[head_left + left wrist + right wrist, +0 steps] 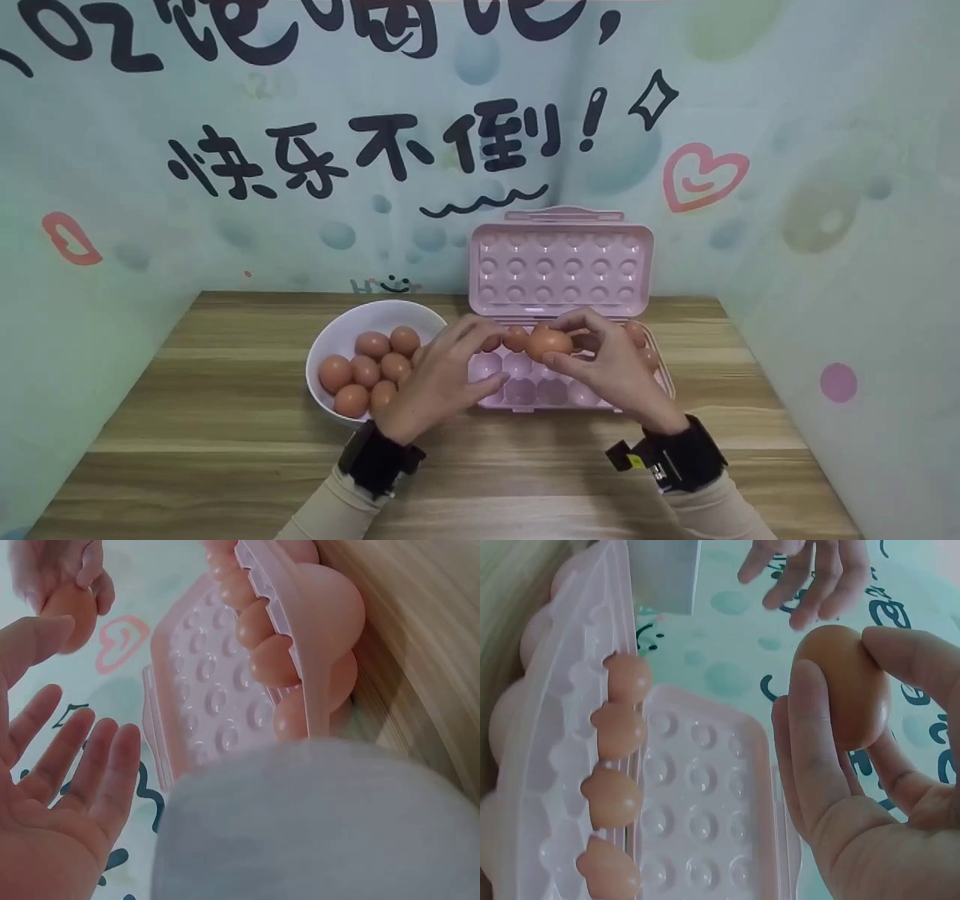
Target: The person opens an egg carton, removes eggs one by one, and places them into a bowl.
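Note:
My right hand [619,373] pinches a brown egg [548,345] between thumb and fingers, above the pink egg carton [553,391]. In the right wrist view the egg [847,686] stands lengthwise in the fingers. My left hand [441,379] is empty, its fingers spread and loosely bent, between the bowl and the carton. The left wrist view shows the left thumb [34,645] overlapping the egg, while in the right wrist view those fingers appear apart from it. Brown eggs [619,731] sit in the carton's far row, with pink cups bare in front.
A white bowl [321,343] holding several brown eggs [365,370] stands left of the carton, partly behind my left hand. The carton's dimpled lid [559,277] stands upright at the back, near a printed backdrop [337,75]. Wood-grain table [510,480] lies in front.

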Tool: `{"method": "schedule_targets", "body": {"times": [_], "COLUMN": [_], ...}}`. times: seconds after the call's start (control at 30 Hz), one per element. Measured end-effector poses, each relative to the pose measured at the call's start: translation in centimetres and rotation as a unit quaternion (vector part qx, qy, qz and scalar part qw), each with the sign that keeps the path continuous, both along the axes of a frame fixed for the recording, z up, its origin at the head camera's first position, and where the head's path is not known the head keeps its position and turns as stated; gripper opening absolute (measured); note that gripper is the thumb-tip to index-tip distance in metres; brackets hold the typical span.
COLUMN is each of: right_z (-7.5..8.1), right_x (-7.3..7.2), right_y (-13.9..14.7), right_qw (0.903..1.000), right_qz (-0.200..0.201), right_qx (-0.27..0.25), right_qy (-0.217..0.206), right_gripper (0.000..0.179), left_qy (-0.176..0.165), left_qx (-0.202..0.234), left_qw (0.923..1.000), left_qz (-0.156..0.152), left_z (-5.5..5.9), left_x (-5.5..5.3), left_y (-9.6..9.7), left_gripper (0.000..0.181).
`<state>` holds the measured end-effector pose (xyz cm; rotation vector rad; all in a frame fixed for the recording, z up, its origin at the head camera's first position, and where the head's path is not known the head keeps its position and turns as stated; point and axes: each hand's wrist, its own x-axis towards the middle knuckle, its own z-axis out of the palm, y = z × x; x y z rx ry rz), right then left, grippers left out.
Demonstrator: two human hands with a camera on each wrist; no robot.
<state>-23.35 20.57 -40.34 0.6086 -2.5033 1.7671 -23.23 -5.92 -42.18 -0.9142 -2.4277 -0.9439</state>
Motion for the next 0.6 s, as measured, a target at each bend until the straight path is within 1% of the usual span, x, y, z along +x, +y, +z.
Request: {"method": "schedule_targets", "body": {"times": [0.13, 0.23, 0.3, 0.37, 0.43, 0.53, 0.6], "right_z": [-0.2, -0.4, -0.6, -0.7, -0.8, -0.9, -1.0], "right_x": [0.3, 0.4, 0.6, 0.7, 0.9, 1.1, 1.1], "right_y": [-0.7, -1.2, -1.6, -1.9, -2.1, -2.3, -2.3], "right_qw": [0.9999, 0.9996, 0.9994, 0.9994, 0.9994, 0.9992, 0.9991], "right_qz": [0.015, 0.021, 0.025, 0.028, 0.032, 0.038, 0.041], "right_qx": [0.004, 0.009, 0.007, 0.003, -0.003, -0.010, -0.009], "right_qy": [0.002, 0.016, 0.021, 0.021, 0.010, -0.003, -0.004], "right_gripper": [0.039, 0.038, 0.038, 0.038, 0.038, 0.038, 0.037], "left_qy": [0.008, 0.017, 0.021, 0.025, 0.027, 0.031, 0.032], "left_qx": [0.013, 0.027, 0.036, 0.044, 0.048, 0.047, 0.046], "left_qw": [0.9995, 0.9982, 0.9973, 0.9968, 0.9966, 0.9968, 0.9968], "left_qz": [-0.027, -0.050, -0.059, -0.062, -0.061, -0.057, -0.057], "left_z": [-0.1, -0.3, -0.4, -0.5, -0.6, -0.7, -0.7], "left_x": [0.0, 0.0, 0.1, 0.2, 0.3, 0.4, 0.4], "left_y": [0.8, 1.3, 1.6, 1.9, 2.1, 2.3, 2.4], "left_gripper": [0.050, 0.050, 0.049, 0.048, 0.048, 0.048, 0.047]}}
